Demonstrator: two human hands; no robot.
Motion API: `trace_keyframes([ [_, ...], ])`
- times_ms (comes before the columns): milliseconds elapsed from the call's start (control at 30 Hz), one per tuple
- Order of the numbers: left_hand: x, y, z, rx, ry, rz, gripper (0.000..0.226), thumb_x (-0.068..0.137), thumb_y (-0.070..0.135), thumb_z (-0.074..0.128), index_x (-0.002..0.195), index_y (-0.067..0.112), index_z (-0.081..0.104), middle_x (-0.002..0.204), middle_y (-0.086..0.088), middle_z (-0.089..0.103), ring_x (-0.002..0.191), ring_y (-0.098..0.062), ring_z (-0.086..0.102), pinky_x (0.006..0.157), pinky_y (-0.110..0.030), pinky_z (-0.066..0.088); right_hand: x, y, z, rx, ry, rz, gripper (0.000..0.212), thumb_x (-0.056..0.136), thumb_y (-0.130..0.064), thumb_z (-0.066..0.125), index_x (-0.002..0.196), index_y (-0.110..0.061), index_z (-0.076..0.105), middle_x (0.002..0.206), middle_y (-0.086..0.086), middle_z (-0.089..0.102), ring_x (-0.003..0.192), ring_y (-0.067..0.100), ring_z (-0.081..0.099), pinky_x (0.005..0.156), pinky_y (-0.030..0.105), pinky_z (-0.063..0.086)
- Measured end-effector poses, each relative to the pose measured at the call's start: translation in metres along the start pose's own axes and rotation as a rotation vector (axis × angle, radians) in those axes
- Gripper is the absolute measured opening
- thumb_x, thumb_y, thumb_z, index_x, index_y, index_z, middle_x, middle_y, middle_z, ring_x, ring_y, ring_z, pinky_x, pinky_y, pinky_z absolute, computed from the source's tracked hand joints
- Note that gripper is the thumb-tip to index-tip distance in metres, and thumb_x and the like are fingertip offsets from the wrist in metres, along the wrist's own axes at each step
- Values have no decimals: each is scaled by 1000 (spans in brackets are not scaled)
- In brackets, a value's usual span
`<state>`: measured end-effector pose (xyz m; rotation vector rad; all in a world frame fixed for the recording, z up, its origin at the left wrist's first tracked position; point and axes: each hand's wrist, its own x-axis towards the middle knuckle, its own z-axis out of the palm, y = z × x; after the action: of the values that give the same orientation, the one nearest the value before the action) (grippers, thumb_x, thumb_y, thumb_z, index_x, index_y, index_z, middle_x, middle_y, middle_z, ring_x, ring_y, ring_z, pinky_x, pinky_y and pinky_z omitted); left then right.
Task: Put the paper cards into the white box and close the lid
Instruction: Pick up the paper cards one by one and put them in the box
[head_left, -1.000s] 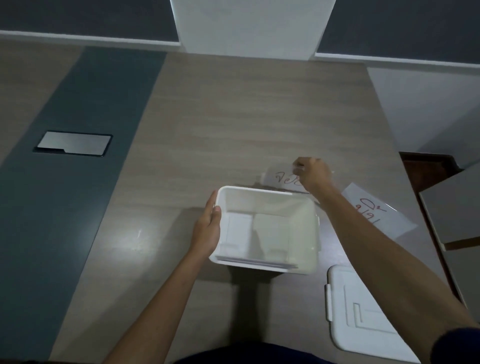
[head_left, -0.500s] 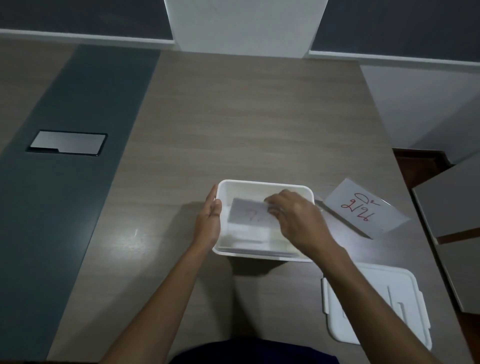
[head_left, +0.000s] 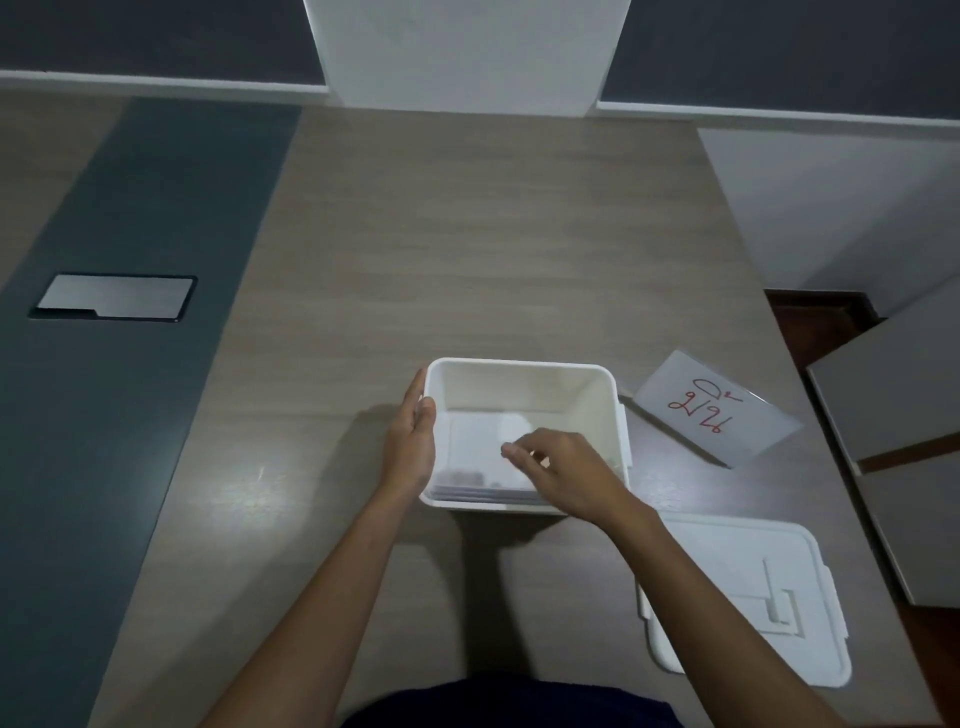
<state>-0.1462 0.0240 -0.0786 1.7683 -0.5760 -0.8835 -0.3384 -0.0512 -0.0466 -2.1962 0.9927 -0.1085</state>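
Observation:
The open white box (head_left: 519, 371) stands on the wooden table near me. White paper cards (head_left: 475, 452) lie stacked flat on its bottom. My left hand (head_left: 413, 441) rests flat against the box's left wall, fingers straight. Over the box's right half hovers my right hand (head_left: 558, 467), fingers loosely curled, with nothing visibly between them. One card with red writing (head_left: 714, 408) lies on the table right of the box. The white lid (head_left: 748, 597) lies flat at the near right, apart from the box.
A dark stripe with a metal cable hatch (head_left: 114, 297) runs along the table's left. Grey panels (head_left: 904, 395) stand off the table's right edge. A white pillar (head_left: 467, 52) rises beyond the far edge.
My right hand picked a card from behind the box, carried it in and let it go; the card now lies on the stack. My left hand stayed on the box.

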Motion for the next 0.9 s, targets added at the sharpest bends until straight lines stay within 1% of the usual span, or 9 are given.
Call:
trace_keyframes([
  [133, 6, 5, 4, 14, -16, 6, 44, 102, 24, 37, 145, 35, 39, 135, 17, 47, 123, 0, 41, 101, -18, 29, 12, 35, -44, -15, 475, 41, 21, 93, -31, 61, 107, -18, 70, 109, -1, 69, 105, 18, 56, 86, 28, 43],
  [233, 10, 7, 8, 8, -26, 20, 44, 103, 21, 38, 146, 29, 39, 139, 15, 45, 127, 1, 39, 102, -15, 27, 18, 81, -81, -136, 690, 232, 35, 88, -20, 66, 121, -13, 62, 123, 8, 64, 118, 29, 50, 98, 35, 39],
  [367, 14, 10, 16, -8, -32, 31, 44, 102, 17, 39, 146, 25, 41, 138, 14, 46, 126, 0, 40, 102, -17, 28, 12, 140, -114, -267, 666, 581, 52, 86, -22, 72, 133, -11, 53, 132, 17, 60, 131, 37, 43, 109, 47, 32],
  [467, 16, 10, 18, -10, -43, 30, 44, 102, 18, 39, 145, 25, 41, 135, 15, 46, 125, -1, 41, 103, -18, 28, 1, 160, -122, -282, 580, 676, 34, 88, -22, 70, 120, -12, 65, 105, 18, 73, 102, 35, 64, 95, 45, 45],
  [533, 17, 7, 18, -22, -53, 29, 43, 102, 18, 39, 145, 26, 41, 135, 16, 46, 127, -2, 41, 105, -20, 29, -5, 162, -121, -251, 568, 667, 25, 89, -17, 68, 113, -13, 68, 101, 18, 74, 85, 35, 69, 74, 36, 54],
  [600, 18, 4, 17, -25, -56, 21, 43, 102, 18, 40, 145, 27, 41, 136, 17, 46, 129, -3, 41, 107, -21, 29, -8, 153, -120, -198, 602, 642, 20, 91, -16, 66, 111, -14, 68, 104, 16, 74, 82, 33, 71, 63, 33, 56],
  [700, 18, 6, 17, -21, -50, 19, 43, 102, 18, 40, 144, 27, 42, 136, 17, 46, 128, -1, 41, 105, -19, 28, -5, 122, -130, -134, 726, 520, 21, 95, -23, 61, 114, -15, 65, 106, 13, 72, 87, 30, 68, 66, 32, 51],
  [800, 17, 8, 17, -45, -46, 15, 43, 102, 16, 40, 144, 25, 42, 137, 16, 46, 129, -2, 41, 106, -19, 28, -5, 70, -149, -99, 905, 231, 23, 95, -24, 62, 113, -10, 67, 105, 12, 72, 88, 27, 67, 70, 33, 53],
  [900, 15, 10, 17, -26, -42, 25, 43, 102, 17, 39, 145, 26, 41, 137, 16, 46, 127, -2, 42, 103, -18, 29, -11, 12, -154, -50, 949, -17, 20, 93, -19, 66, 109, -7, 69, 104, 9, 72, 84, 10, 58, 71, 0, 40],
])
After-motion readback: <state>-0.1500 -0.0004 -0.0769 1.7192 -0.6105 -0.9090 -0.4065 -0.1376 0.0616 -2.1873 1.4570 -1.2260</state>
